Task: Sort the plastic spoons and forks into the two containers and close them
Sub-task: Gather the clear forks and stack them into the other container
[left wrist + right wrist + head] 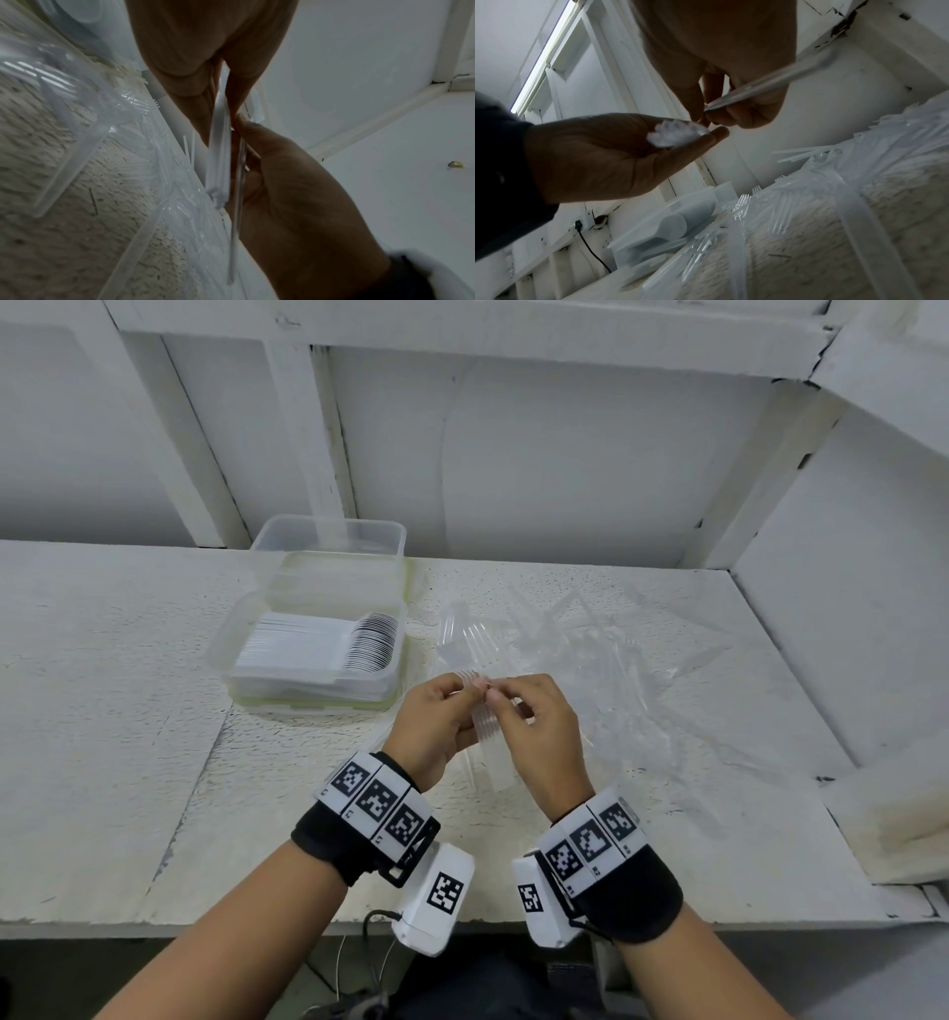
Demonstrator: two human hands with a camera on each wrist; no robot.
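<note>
both hands on a stack of clear forks above the tabletop

wrist bands with black-and-white markers sit nearest us in the head view. past them our left hand (436,719) and right hand (534,726) meet over the white tabletop (128,711). our left grip is curled round a stack of clear forks (485,721), tines pointing away from us, and our right grip pinches the same stack at its top with thumb and fingertips. more loose forks (565,634) lie scattered on the tabletop beyond the hands and to the right. to the left stands the near container (313,654), open, filled with a neat row of white spoons (328,644). just behind it, touching, is the far container (328,557), also open; we cannot tell what it holds.

from the left wrist, our left hand (195,50) holds the fork stack (218,154) edge-on, and our right hand (295,192) is curled against it from the side. loose forks (144,113) lie on the tabletop below.

from the right wrist, our right hand (731,50) pinches the handle of one fork (757,89), while our left hand (608,154) cups the stack end (675,136). the spoon-filled container (670,227) sits low at the tabletop's edge.
</note>
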